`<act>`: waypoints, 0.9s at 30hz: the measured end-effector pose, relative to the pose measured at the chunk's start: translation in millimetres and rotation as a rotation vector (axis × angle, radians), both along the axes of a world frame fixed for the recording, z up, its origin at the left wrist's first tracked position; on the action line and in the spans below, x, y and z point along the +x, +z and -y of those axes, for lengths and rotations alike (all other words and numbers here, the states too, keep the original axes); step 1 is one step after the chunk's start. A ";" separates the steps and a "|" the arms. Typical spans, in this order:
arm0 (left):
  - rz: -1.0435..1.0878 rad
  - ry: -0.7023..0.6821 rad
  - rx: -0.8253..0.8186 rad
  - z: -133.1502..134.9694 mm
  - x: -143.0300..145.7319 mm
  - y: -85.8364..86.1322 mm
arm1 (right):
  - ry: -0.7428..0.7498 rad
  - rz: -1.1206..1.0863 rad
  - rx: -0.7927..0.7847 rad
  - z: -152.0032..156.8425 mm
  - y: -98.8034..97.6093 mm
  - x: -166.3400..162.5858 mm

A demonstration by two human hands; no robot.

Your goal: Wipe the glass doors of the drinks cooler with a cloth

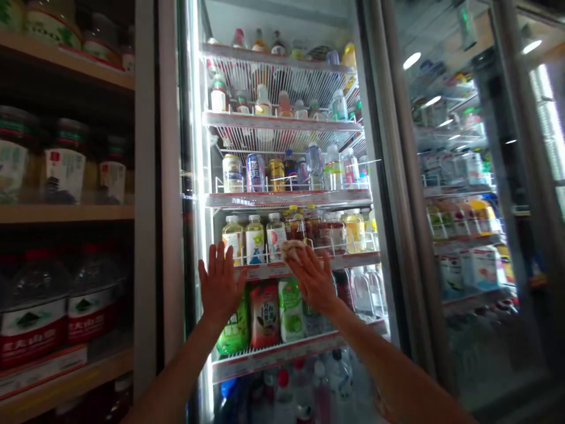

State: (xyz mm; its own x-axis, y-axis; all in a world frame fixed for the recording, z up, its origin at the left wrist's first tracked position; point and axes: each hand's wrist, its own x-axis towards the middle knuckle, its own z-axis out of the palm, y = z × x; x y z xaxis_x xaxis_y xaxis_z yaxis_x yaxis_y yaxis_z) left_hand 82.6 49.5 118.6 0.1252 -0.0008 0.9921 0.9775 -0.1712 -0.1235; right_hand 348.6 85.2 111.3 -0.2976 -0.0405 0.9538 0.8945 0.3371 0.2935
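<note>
In front of me stands a lit drinks fridge with a glass door (282, 17). My left hand (219, 282) is raised with its palm toward the glass and its fingers spread, and seems to rest flat on it. Under the fingers of my right hand (315, 282) is a crumpled pale cloth (292, 248), which appears pressed against the glass. Behind the hands are shelves with juice bottles (255, 240), a red drink bottle (265, 318) and a green-labelled bottle (290, 312).
To the left, a wooden shelf (66, 213) holds jars (66, 165) and large water bottles (33, 318). A metal door frame (397, 153) borders the glass on the right. Beyond it is another glass-fronted fridge with cartons (485, 271) and bottles inside.
</note>
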 end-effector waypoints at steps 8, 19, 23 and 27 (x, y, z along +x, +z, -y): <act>-0.042 0.031 0.027 2.1 -2.3 1.2 | -0.026 -0.427 0.027 -8.7 1.8 23.6; -0.018 0.006 0.015 3.9 12.0 -40.9 | -0.138 -0.681 0.035 -14.5 -28.2 85.9; -0.001 -0.010 -0.001 5.4 14.9 -48.2 | -0.033 -0.079 -0.049 3.9 -54.7 36.5; -0.034 -0.008 -0.028 11.8 15.6 -60.3 | -0.052 -0.278 -0.005 5.4 -51.5 32.9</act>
